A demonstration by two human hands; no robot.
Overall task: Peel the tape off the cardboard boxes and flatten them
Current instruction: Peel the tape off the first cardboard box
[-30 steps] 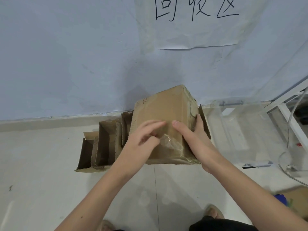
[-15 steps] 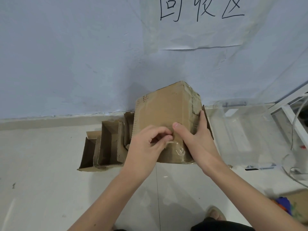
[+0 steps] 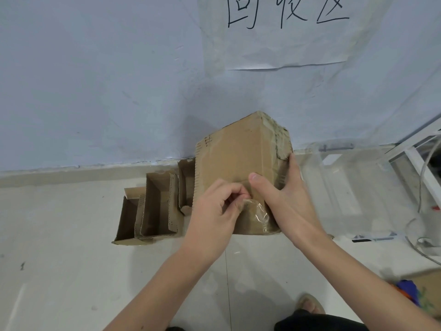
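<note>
Tape-peeling step: right hand (image 3: 284, 199) grips box (image 3: 238, 163) held above the floor; left hand (image 3: 214, 211) pinches clear tape (image 3: 256, 212) at its near face. Next, likely a steady pull to lift the strip

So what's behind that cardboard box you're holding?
To the left behind the held box, open cardboard boxes stand on the floor by the blue wall. Whatever sits directly behind it is covered.

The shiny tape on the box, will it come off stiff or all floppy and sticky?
Probably floppy: the tape already looks wrinkled and bunched where the left hand pinches it. It may cling to fingers and could tear, since it looks thin and clear. The box seems stiff enough for the right hand to steady it.
</note>
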